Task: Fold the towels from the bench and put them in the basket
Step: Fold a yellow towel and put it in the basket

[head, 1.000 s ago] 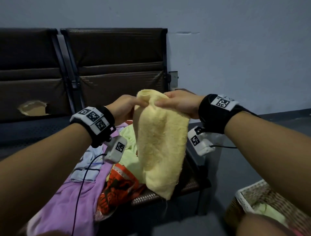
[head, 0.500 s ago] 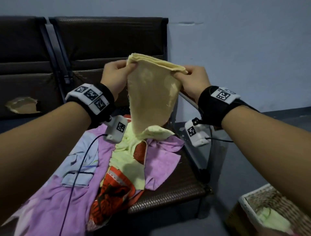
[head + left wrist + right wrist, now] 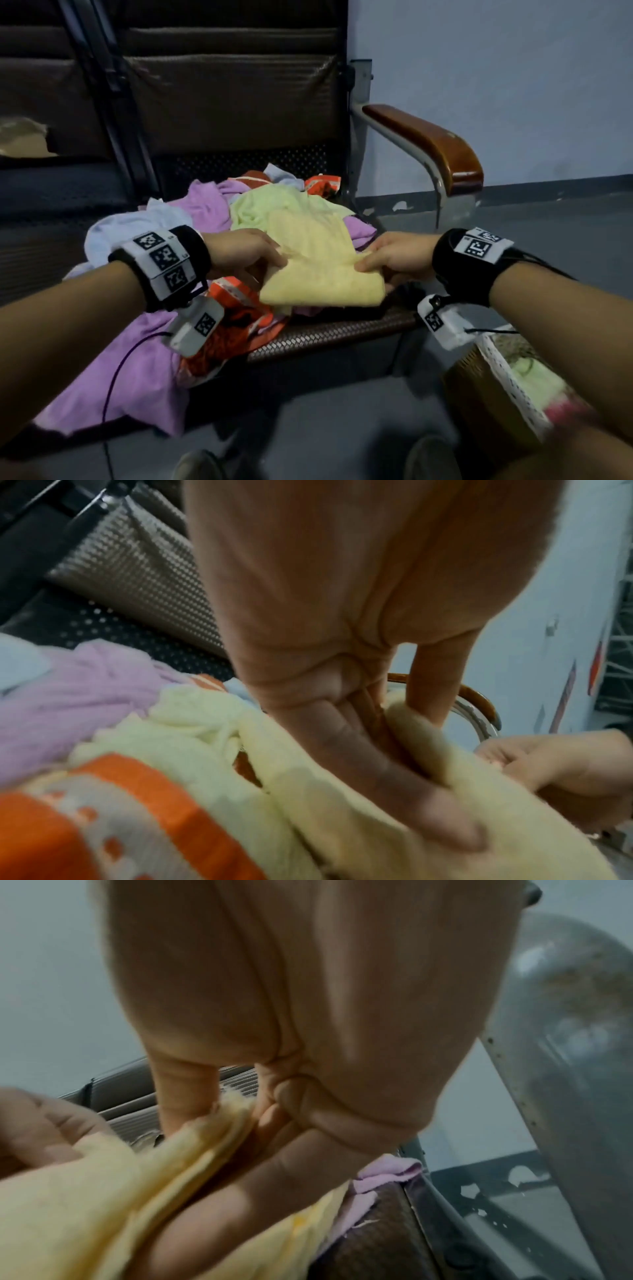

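A pale yellow towel (image 3: pixel 318 263) lies doubled over on the pile of towels on the bench seat (image 3: pixel 335 332). My left hand (image 3: pixel 250 255) pinches its left edge, thumb on top and fingers beneath, as the left wrist view shows on the yellow towel (image 3: pixel 514 818). My right hand (image 3: pixel 394 257) pinches the right edge the same way, the yellow towel (image 3: pixel 103 1204) held between thumb and fingers. Under it lie a light green towel (image 3: pixel 270 205), purple towels (image 3: pixel 137 373), an orange patterned towel (image 3: pixel 236 308) and a pale blue one (image 3: pixel 130 226). The wicker basket (image 3: pixel 493 387) stands on the floor at lower right.
The bench has a dark backrest (image 3: pixel 233 99) and a brown wooden armrest (image 3: pixel 435 144) on a metal bracket at the right. A second seat (image 3: pixel 51 205) adjoins on the left. The basket holds a green towel (image 3: pixel 534 377). Grey floor (image 3: pixel 342 428) lies before the bench.
Both hands brought the yellow towel down from chest height, where it hung spread between them, onto the pile. It now lies folded over, and the view has tipped downward.
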{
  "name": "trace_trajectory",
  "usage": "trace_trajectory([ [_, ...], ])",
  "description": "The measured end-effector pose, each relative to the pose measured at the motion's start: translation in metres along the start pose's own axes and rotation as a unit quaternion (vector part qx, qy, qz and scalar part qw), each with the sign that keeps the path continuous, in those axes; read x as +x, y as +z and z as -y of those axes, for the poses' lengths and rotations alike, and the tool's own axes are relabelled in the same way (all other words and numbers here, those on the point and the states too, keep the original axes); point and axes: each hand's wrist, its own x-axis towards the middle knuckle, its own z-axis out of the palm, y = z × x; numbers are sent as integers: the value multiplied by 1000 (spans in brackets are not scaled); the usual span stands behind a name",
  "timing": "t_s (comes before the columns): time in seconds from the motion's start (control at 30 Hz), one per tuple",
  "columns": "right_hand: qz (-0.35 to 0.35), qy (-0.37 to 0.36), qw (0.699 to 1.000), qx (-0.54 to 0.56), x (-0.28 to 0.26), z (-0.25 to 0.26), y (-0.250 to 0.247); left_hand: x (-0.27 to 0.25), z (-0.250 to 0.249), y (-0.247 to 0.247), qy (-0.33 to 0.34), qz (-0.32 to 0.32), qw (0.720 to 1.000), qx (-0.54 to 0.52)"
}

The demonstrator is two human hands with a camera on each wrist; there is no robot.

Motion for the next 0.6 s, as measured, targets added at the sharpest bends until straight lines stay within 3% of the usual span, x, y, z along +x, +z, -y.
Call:
trace_trajectory([
  [0.1, -24, 31, 999, 4, 13, -2, -3, 6, 1, 1, -15, -4, 1000, -1],
  [0.23, -184, -16, 981, 58, 48, 2, -10, 36, 1, -5, 35, -141, 989, -18],
  [0.3, -230, -38, 968, 92, 67, 0, -11, 54, 0, -8, 48, -199, 978, -33],
  [0.43, -277, -52, 954, 106, 97, 1, -6, 83, 5, -20, 53, -273, 960, 45],
  [0.6, -310, -57, 944, 93, 116, 4, -4, 108, 9, -34, 32, -318, 946, 58],
])
